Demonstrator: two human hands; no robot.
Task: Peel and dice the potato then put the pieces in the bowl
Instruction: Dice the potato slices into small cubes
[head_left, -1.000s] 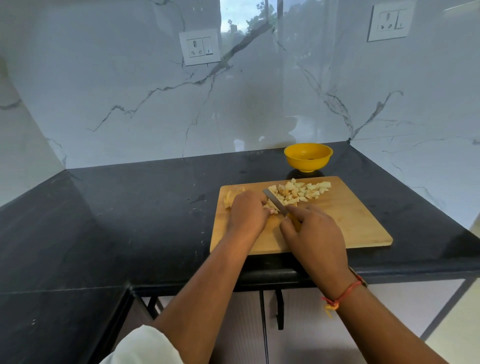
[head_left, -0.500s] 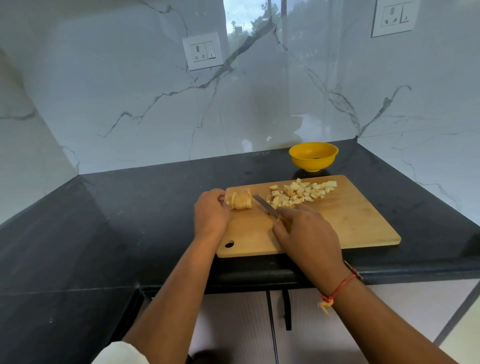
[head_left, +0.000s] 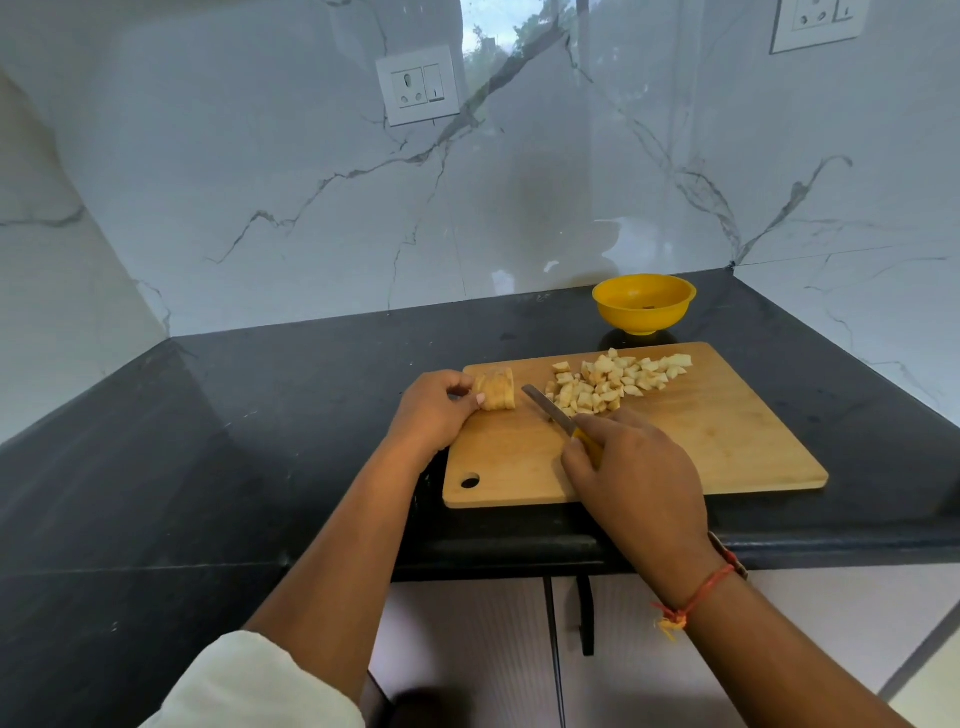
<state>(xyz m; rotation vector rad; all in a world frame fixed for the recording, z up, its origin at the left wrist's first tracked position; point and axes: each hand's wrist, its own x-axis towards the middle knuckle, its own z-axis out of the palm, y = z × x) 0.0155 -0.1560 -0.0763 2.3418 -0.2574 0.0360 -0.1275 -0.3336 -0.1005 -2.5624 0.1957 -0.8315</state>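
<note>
Marble walls (head_left: 260, 182) with a socket (head_left: 418, 85) backed the black countertop (head_left: 234, 441), where a yellow bowl (head_left: 644, 306) stood just behind the wooden cutting board (head_left: 727, 441), a heap of diced pieces (head_left: 618, 382) lying between it and the knife (head_left: 548, 408). The potato chunk (head_left: 497, 396), pale and cut into upright slabs, sat at the board's far left corner, pinched in the curled left hand (head_left: 431, 415), while the right hand (head_left: 639, 467) gripped the knife's yellow handle, blade clear of the chunk. The board's right half lay bare, its near edge close to the counter's front.
</note>
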